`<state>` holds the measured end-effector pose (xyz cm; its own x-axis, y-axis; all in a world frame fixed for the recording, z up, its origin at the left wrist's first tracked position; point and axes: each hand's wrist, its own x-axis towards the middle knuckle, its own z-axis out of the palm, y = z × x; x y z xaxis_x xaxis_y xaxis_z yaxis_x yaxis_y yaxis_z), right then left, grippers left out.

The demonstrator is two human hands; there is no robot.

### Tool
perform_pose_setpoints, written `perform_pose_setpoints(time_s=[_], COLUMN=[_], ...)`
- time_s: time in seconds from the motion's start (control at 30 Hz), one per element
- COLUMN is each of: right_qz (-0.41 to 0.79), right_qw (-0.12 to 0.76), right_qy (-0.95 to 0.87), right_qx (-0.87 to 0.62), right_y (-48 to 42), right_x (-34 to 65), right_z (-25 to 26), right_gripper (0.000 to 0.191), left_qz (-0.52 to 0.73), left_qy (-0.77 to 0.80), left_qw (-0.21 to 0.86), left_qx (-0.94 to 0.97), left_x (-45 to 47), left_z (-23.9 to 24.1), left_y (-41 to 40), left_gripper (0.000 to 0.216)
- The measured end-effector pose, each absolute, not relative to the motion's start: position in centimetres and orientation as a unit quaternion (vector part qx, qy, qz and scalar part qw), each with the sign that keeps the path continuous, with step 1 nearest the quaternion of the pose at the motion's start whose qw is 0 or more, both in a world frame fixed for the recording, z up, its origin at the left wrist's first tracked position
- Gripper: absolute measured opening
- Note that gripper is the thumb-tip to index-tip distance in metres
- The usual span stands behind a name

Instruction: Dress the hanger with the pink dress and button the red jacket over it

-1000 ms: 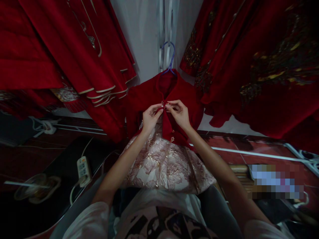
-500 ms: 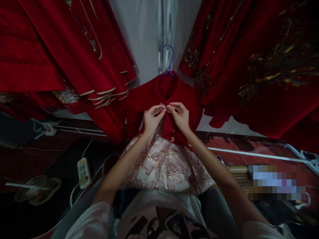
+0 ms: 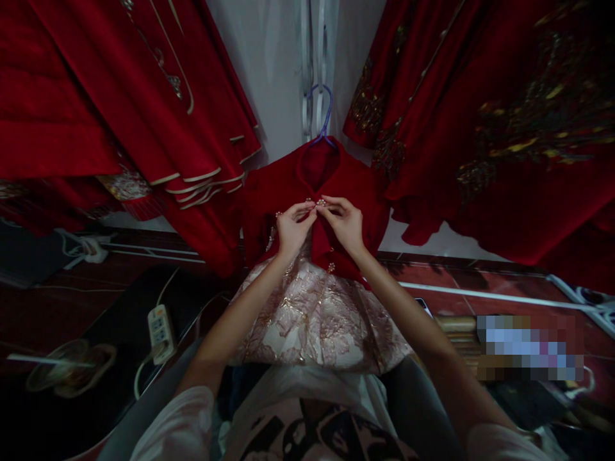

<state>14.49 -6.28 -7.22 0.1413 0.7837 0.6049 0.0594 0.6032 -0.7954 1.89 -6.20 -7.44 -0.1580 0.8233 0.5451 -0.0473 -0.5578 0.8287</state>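
A small red jacket (image 3: 365, 192) with a pale pink patterned skirt (image 3: 317, 320) hangs on a blue hanger (image 3: 327, 109) against the white wall. My left hand (image 3: 292, 227) pinches the jacket's left front edge just below the collar. My right hand (image 3: 344, 223) pinches the right front edge at a small beaded button (image 3: 320, 203). Both sets of fingertips meet at the jacket's opening. Another beaded button (image 3: 331, 267) sits lower on the front.
Large red embroidered garments hang on the left (image 3: 96, 96) and on the right (image 3: 504, 128). A white power strip (image 3: 160, 325) with its cable lies on a dark surface at lower left, near a clear lidded cup (image 3: 67, 368). Red floor tiles (image 3: 480, 282) run along the wall.
My hands have shifted slightly upward and closer together at the jacket's top button. The view has tilted a little.
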Motion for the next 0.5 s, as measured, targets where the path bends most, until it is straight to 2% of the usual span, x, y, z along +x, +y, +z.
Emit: perform_pose_setpoints(time_s=[0.37, 0.5], right_qz=[0.302, 0.29], right_qw=[0.649, 0.627], right_qy=[-0.611, -0.613], right_qx=[-0.337, -0.383], right_y=[-5.3, -4.3], right_x=[14.9, 14.8], right_z=[-7.1, -6.9], right_gripper=[0.03, 0.025], left_qz=[0.651, 0.629], left_qy=[0.35, 0.341], left_qw=[0.312, 0.304], left_qx=[0.597, 0.629], left_x=[0.9, 1.1], left_z=[-7.3, -7.5], left_y=[-5.4, -5.1], left_gripper=[0.018, 0.016])
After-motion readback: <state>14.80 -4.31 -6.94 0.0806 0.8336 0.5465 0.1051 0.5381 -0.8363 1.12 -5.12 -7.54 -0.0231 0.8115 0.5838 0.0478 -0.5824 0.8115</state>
